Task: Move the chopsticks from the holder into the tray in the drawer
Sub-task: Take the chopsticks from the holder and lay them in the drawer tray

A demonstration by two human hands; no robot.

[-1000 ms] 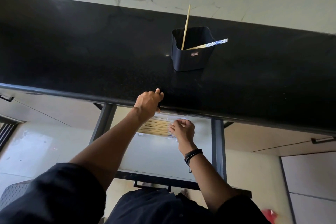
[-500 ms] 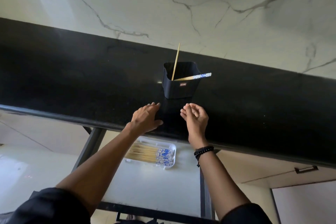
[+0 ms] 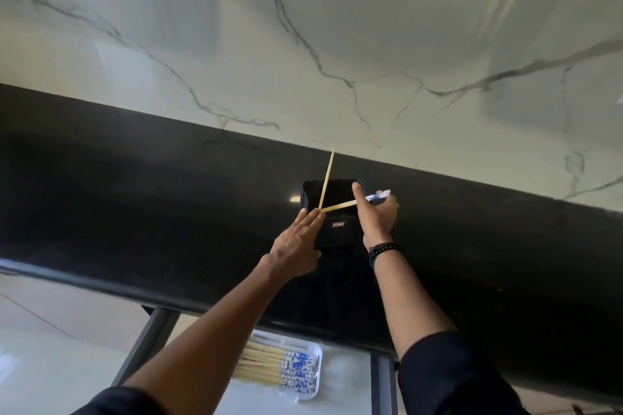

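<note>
A black holder (image 3: 337, 232) stands on the dark countertop (image 3: 135, 199). One plain wooden chopstick (image 3: 327, 178) leans upright in it. A second chopstick (image 3: 338, 206) with a blue-patterned end lies across the rim, and my right hand (image 3: 376, 217) grips it near that end. My left hand (image 3: 296, 244) rests with straight fingers against the holder's left side, fingertips by the foot of the upright stick. Below the counter edge, a white tray (image 3: 315, 355) sits in the open drawer (image 3: 340, 394) and holds several chopsticks (image 3: 269, 365) side by side.
A white marble wall (image 3: 303, 44) rises behind the counter. The drawer's dark frame rails (image 3: 148, 340) stick out toward me on both sides of the tray. Pale cabinet fronts and floor show at the lower left.
Both hands have risen from the drawer and counter edge to the holder. My right hand has taken hold of the patterned chopstick, and my left hand now touches the holder's side.
</note>
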